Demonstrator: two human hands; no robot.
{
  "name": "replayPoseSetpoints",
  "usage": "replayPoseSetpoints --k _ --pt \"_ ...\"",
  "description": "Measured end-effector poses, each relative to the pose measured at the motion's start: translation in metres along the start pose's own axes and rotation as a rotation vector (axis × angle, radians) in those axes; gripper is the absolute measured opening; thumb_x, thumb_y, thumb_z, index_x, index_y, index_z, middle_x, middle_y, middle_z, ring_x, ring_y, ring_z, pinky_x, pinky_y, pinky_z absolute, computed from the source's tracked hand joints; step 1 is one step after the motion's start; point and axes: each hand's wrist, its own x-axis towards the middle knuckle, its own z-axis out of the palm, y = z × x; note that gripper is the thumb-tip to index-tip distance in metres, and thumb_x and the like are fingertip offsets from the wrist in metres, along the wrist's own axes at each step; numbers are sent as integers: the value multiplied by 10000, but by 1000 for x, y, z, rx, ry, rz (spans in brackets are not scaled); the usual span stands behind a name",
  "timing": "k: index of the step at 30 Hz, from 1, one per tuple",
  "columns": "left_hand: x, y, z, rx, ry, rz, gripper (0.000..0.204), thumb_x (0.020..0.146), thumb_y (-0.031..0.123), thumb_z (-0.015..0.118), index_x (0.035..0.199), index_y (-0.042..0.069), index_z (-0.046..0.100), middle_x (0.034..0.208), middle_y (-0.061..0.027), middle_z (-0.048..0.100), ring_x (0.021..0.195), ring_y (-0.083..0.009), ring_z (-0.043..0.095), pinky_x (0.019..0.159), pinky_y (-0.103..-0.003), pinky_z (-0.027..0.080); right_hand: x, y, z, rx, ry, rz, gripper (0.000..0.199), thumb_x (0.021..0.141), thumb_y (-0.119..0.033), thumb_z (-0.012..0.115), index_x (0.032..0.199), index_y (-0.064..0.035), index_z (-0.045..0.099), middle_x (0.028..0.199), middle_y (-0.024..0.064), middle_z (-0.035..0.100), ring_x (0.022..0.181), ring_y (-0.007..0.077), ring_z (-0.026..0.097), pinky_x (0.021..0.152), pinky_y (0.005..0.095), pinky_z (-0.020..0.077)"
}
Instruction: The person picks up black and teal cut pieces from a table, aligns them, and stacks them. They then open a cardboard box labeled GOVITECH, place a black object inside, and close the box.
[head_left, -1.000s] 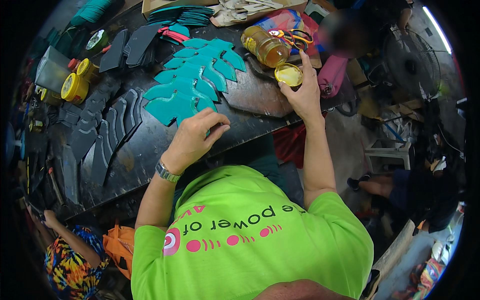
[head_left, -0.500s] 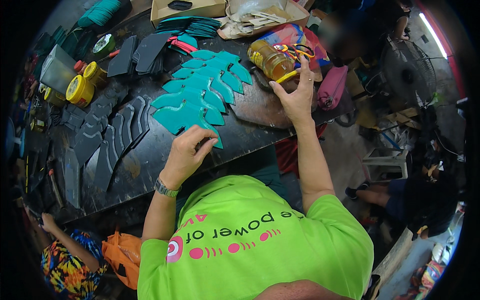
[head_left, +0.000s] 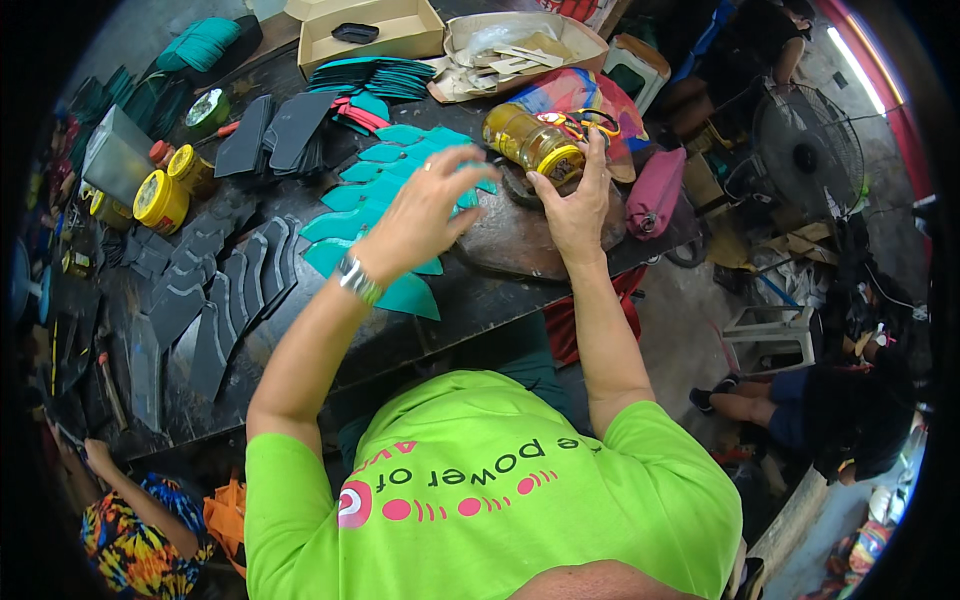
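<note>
A clear jar (head_left: 512, 133) with amber contents lies tilted on the table, its yellow lid (head_left: 562, 166) over the mouth. Thumb and fingers of my right hand (head_left: 580, 212) grip the lid's edge. My left hand (head_left: 425, 212), fingers spread and holding nothing, hovers over overlapping teal cut pieces (head_left: 345, 225) and hides some of them. A pale line runs along the edges of several teal pieces. Beneath the jar and my right hand lies a brown board (head_left: 505, 238).
Dark grey cut pieces (head_left: 215, 270) spread across the left of the table, near yellow tubs (head_left: 160, 203). A pink pouch (head_left: 656, 193) lies right of the jar. Cardboard boxes (head_left: 370, 40) stand behind. A co-worker's hand (head_left: 100, 458) shows at lower left; a fan (head_left: 808, 155) stands right.
My left hand has lifted from the nearest teal piece and moved up and right, its fingers opening. The yellow lid in my right hand has come onto the jar's mouth.
</note>
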Motion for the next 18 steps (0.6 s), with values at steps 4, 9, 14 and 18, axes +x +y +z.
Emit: replayPoseSetpoints --k 4,9,14,18 --pt "62 -38 26 106 0 12 718 759 87 812 1403 170 506 1502 -140 433 1384 -393 416 1130 -479 390 3 2 0 60 6 25 1004 731 -156 861 1551 -65 290 1387 201 532 1212 367 518 1051 456 408" --pt "102 -61 55 224 -142 -9 920 684 188 874 1486 203 422 1529 -140 406 1428 -424 336 1152 -548 333 4 12 -1 122 -24 0 989 743 -130 844 1554 -60 281 1410 191 520 1235 368 505 1063 450 404" --pt "116 -72 75 109 -198 14 894 650 236 886 1441 157 479 1439 -152 487 1362 -391 416 1142 -487 367 8 25 3 281 -72 52 942 765 -112 823 1547 -58 301 1428 192 503 1269 354 495 1083 441 397" --pt "117 -80 80 37 -112 73 857 662 238 892 1412 99 503 1367 -162 534 1291 -359 504 1105 -432 424 20 29 0 284 -64 -30 892 786 -119 803 1540 -67 328 1409 190 517 1269 350 491 1087 436 397"
